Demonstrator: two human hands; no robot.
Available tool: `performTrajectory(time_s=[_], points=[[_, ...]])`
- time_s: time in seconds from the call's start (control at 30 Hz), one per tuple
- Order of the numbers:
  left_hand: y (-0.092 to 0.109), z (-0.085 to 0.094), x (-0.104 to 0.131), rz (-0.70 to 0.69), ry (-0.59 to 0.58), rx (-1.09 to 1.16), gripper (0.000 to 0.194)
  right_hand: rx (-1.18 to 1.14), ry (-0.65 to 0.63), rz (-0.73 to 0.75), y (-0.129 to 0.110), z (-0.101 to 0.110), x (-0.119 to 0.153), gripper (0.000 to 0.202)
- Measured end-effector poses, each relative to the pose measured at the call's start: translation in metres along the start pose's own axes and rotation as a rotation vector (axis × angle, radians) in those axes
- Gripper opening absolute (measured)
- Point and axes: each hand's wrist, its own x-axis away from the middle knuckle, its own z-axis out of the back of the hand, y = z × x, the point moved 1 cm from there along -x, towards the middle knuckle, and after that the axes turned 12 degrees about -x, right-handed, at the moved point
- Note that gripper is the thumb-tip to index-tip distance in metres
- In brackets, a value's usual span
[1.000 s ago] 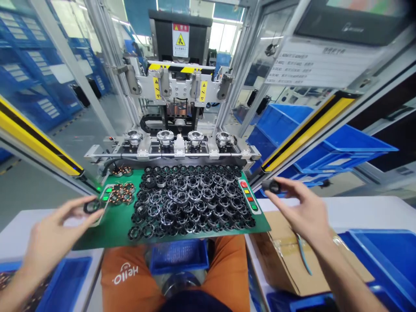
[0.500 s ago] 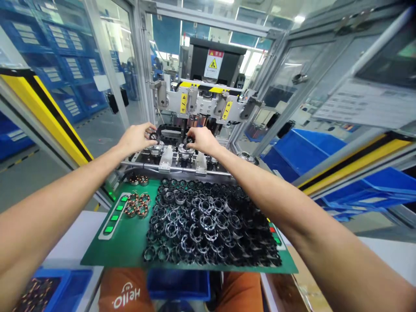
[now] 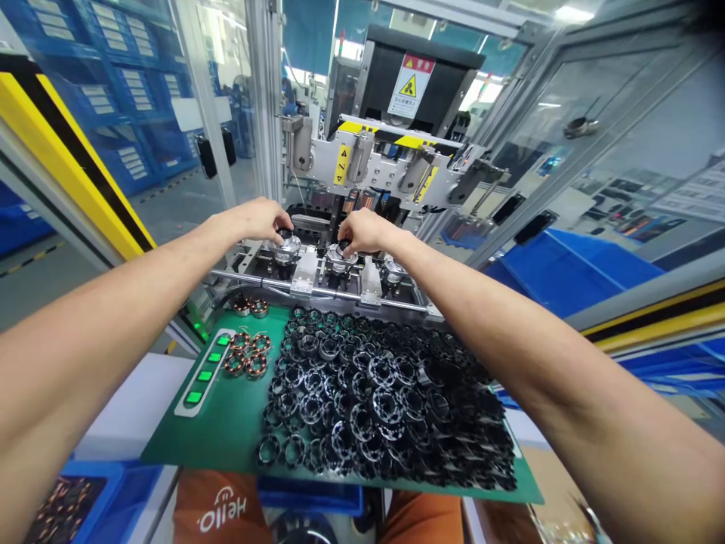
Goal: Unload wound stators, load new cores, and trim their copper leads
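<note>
My left hand [image 3: 261,219] pinches a black ring-shaped stator core [image 3: 285,233] at the top of the left round metal fixture [image 3: 285,249]. With fingers closed, my right hand [image 3: 363,230] grips another black stator core [image 3: 343,244] on the middle metal fixture [image 3: 340,261]. My fingers partly cover both cores, so how deep they sit is hidden. A third metal fixture [image 3: 393,269] stands to the right, under my right forearm. Many black stator cores [image 3: 362,419] lie piled on the green mat [image 3: 226,438] below my arms. Copper-wound stators [image 3: 248,355] lie at its left.
Above my hands hangs the machine head [image 3: 390,170] with yellow-black stripes. A metal rod [image 3: 266,282] runs in front of the fixtures. Green buttons [image 3: 205,375] sit on the left in a white panel. Yellow posts [image 3: 84,159] flank the opening. A blue bin [image 3: 96,506] holds wound parts at lower left.
Both hands have lowered the black cores onto the left and middle fixtures. The whole view has shifted, with the machine now further right in it.
</note>
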Motion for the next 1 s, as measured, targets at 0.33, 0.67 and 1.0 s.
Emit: performTrajectory(time_s=[0.33,0.67,1.0], points=[[-0.004,0.008,-0.007,-0.103,-0.117,-0.057,0.050,-0.071,-0.116,-0.014,0.011,0.006,-0.014,0.043],[0.006,-0.003,0.004,-0.112,-0.052,-0.125,0.050,0.054,0.005,-0.105,-0.016,-0.048,0.022,0.065],[0.037,-0.016,0.045,-0.031,0.092,-0.105,0.052,0.007,0.273,-0.131,-0.040,-0.099,0.078,0.071]])
